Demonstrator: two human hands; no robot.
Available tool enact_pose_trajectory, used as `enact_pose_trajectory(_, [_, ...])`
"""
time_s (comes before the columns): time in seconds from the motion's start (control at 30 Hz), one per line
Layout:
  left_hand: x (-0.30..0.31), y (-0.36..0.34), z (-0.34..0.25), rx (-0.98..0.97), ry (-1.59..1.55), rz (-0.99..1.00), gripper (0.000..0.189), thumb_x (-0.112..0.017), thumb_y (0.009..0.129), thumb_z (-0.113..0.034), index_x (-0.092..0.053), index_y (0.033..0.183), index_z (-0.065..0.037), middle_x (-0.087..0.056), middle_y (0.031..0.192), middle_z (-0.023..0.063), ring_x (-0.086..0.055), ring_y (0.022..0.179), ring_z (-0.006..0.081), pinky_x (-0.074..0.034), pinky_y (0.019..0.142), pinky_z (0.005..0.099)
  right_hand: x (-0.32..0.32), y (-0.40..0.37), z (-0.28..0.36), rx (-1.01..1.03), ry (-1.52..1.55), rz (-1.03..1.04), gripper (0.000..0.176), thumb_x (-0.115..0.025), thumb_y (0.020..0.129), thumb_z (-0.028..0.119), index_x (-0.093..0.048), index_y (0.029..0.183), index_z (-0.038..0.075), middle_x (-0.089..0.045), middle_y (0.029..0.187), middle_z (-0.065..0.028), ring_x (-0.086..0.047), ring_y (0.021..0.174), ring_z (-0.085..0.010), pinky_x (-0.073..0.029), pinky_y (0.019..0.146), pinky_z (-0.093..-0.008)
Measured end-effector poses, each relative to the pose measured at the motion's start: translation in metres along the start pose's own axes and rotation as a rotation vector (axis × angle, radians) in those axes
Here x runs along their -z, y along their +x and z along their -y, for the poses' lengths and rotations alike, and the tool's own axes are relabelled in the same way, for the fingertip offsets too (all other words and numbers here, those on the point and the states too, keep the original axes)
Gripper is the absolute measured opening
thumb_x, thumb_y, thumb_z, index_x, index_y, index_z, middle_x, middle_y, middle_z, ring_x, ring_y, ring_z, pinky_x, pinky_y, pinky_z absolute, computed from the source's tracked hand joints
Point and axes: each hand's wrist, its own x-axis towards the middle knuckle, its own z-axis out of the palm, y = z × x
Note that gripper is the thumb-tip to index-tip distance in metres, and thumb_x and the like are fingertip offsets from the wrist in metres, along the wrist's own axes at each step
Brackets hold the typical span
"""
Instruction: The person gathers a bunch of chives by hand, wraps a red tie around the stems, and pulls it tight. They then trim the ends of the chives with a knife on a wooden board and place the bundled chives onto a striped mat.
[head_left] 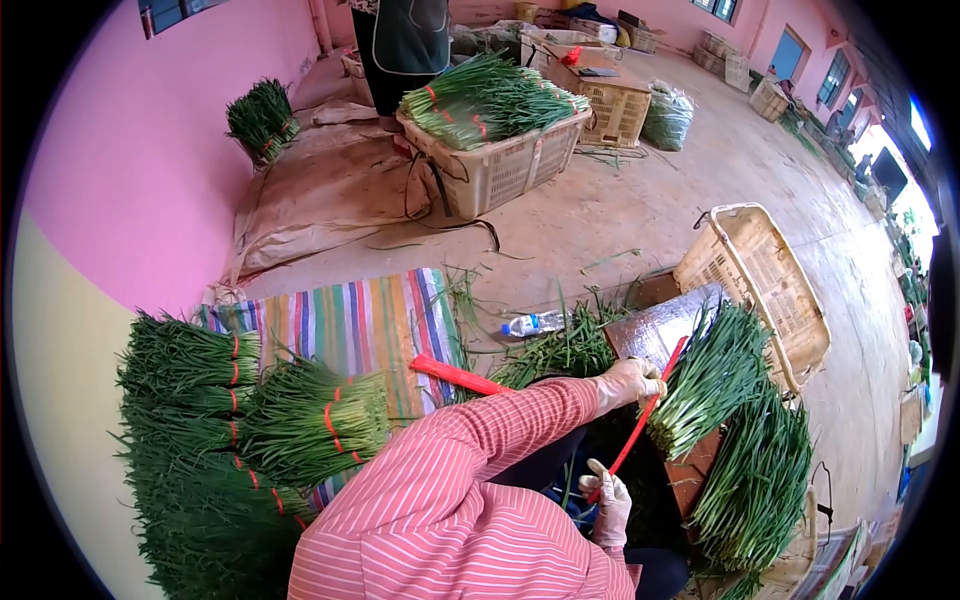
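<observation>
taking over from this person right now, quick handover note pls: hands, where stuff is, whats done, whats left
Left hand: gloved, shut on the red band, right beside the loose bunch of greens.
Right hand: gloved, shut on the band's lower end, close to the body.
Done: tied bundles with red bands are stacked on the left by the striped mat.
Left: this bunch is not yet tied; another pile of greens lies beside it. Spare red strips lie at the mat's edge.
</observation>
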Motion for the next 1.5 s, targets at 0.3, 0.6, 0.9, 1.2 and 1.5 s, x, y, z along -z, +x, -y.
enact_pose_trajectory(0.3, [0.001,0.005,0.007,-0.012,-0.017,-0.004,0.015,-0.065,0.085,-0.014,-0.066,0.087,0.0,-0.065,0.074,0.0074,-0.061,0.062,0.0148,-0.052,0.059,0.0287,0.003,-0.003,0.001,0.013,-0.017,-0.021,0.034,-0.052,0.097,0.025,-0.063,0.116,-0.002,-0.07,0.082,-0.0044,-0.057,0.067,-0.0075,-0.045,0.066,-0.0216])
enact_pose_trajectory(0.6, [0.003,0.004,0.008,-0.017,0.005,0.006,0.013,-0.063,0.085,-0.014,-0.067,0.087,-0.002,-0.065,0.074,0.0059,-0.062,0.062,0.014,-0.052,0.059,0.0278,0.006,-0.002,-0.003,0.024,-0.047,-0.011,0.037,-0.05,0.098,0.028,-0.062,0.116,-0.002,-0.069,0.082,-0.0035,-0.059,0.068,-0.0086,-0.047,0.066,-0.0224])
enact_pose_trajectory(0.9, [0.004,0.006,0.011,-0.012,0.021,-0.003,0.013,-0.064,0.085,-0.015,-0.068,0.086,-0.002,-0.066,0.074,0.0059,-0.063,0.062,0.0133,-0.052,0.061,0.0272,0.005,-0.003,0.0,0.024,-0.026,-0.012,0.034,-0.05,0.097,0.024,-0.064,0.114,-0.002,-0.07,0.082,-0.004,-0.059,0.069,-0.0087,-0.047,0.067,-0.0225])
enact_pose_trajectory(1.2, [0.005,0.0,0.0,0.027,0.076,0.028,0.014,-0.063,0.089,-0.013,-0.064,0.091,0.001,-0.067,0.084,0.0091,-0.066,0.074,0.0172,-0.056,0.069,0.0301,0.006,-0.002,-0.003,0.033,-0.011,-0.006,0.035,-0.051,0.097,0.024,-0.064,0.114,-0.003,-0.07,0.081,-0.0048,-0.059,0.068,-0.0086,-0.047,0.067,-0.022])
enact_pose_trajectory(1.5, [0.004,0.002,0.005,0.005,0.006,-0.005,0.014,-0.065,0.086,-0.016,-0.068,0.087,-0.002,-0.067,0.075,0.0064,-0.064,0.064,0.0148,-0.054,0.061,0.0286,0.004,-0.004,-0.001,0.03,-0.017,-0.029,0.034,-0.051,0.097,0.024,-0.064,0.114,-0.003,-0.07,0.082,-0.0054,-0.06,0.068,-0.0096,-0.048,0.066,-0.0229])
